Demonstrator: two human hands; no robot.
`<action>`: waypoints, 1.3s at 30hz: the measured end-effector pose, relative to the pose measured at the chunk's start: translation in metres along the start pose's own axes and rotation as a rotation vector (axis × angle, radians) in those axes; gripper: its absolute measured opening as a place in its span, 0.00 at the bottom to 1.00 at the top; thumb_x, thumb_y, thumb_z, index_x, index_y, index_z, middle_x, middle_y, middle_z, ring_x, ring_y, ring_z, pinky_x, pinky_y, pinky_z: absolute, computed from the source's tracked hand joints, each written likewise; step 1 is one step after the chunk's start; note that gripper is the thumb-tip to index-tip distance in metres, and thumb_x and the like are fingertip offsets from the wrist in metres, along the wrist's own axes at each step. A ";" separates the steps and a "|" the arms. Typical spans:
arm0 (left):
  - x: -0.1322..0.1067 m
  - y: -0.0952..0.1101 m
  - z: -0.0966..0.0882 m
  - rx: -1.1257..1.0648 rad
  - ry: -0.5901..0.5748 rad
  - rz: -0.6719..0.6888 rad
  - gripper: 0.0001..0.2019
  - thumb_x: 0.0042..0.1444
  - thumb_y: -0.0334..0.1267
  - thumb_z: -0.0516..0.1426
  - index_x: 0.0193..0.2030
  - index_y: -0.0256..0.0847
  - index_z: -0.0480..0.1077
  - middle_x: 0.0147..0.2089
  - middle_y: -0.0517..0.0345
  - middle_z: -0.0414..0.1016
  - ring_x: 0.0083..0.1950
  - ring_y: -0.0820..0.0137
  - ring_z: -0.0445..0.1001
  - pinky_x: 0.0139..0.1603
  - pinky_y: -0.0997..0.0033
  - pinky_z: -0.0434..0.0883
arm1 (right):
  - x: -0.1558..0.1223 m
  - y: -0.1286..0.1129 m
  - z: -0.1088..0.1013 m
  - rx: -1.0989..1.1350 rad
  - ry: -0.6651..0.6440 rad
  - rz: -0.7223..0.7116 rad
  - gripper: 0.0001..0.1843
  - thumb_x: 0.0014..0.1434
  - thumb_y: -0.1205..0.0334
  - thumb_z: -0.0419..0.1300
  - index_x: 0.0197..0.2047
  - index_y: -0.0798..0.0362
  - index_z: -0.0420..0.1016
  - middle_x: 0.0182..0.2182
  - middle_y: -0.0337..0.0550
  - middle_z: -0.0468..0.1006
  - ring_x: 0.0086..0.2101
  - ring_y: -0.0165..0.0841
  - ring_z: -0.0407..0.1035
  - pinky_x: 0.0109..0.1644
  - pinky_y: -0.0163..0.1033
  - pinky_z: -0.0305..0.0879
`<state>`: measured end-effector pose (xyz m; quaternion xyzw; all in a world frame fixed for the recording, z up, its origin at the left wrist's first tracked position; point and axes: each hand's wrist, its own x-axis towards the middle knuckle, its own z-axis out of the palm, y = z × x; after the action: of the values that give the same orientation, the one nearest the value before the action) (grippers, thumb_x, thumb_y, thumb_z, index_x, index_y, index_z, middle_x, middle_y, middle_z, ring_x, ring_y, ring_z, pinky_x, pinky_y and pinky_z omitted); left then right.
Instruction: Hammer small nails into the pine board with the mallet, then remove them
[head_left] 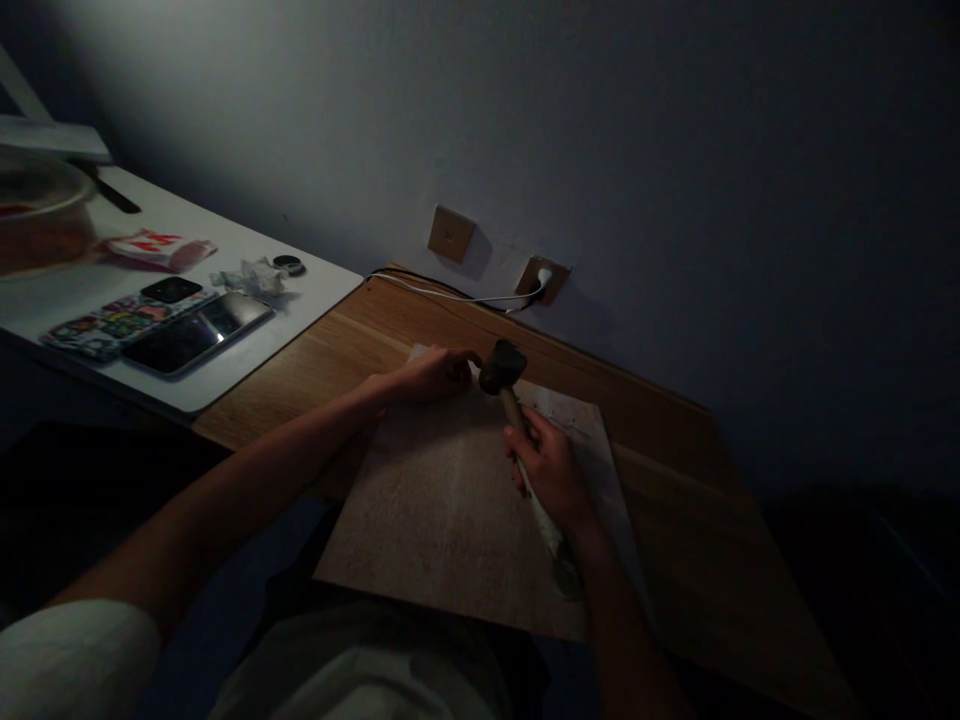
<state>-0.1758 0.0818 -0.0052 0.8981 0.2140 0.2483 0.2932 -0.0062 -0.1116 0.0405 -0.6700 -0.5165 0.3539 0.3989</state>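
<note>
pretty dim shot. right hand (551, 470) has its fingers wrapped tight around the hammer (517, 420) handle, gripped about midway, probably for control, with the dark head hanging just over the far edge of the board (442, 510). left hand (431, 375) rests on that far edge right beside the head, fingers curled and pinched together like it's steadying something small, can't tell what. the board lies flat on the wooden desk (675, 450), overhanging the near side.
</note>
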 end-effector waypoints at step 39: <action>-0.033 0.142 0.088 0.670 -0.129 0.651 0.10 0.68 0.31 0.56 0.36 0.40 0.77 0.30 0.55 0.78 0.32 0.66 0.76 0.36 0.61 0.68 | -0.064 0.067 -0.040 0.007 0.274 0.137 0.32 0.56 0.38 0.64 0.55 0.52 0.81 0.50 0.52 0.85 0.47 0.49 0.79 0.48 0.46 0.74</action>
<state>-0.1176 -0.0776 0.0120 0.9773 -0.0290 0.1881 -0.0932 0.0430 -0.1903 0.0010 -0.7443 -0.4090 0.2873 0.4430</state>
